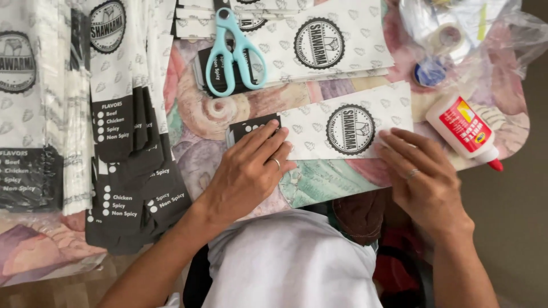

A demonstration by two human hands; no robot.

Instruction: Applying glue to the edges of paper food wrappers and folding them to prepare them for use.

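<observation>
White shirt (291, 259) sits closest. Both hands press flat, fingers barely spread, on a paper sleeve (337, 122) at the table's (240, 111) near edge: left hand (248, 171), right hand (422, 177). Nearby: scissors (233, 51), glue bottle (467, 130), and a plastic bag (474, 34) holding tape.

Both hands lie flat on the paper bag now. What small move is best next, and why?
Probably slide the right hand along the bag to press its edge down. Both hands already hold it flat, the left hand on its dark end, and the glue bottle lies capped beside it, so gluing seems finished.
</observation>
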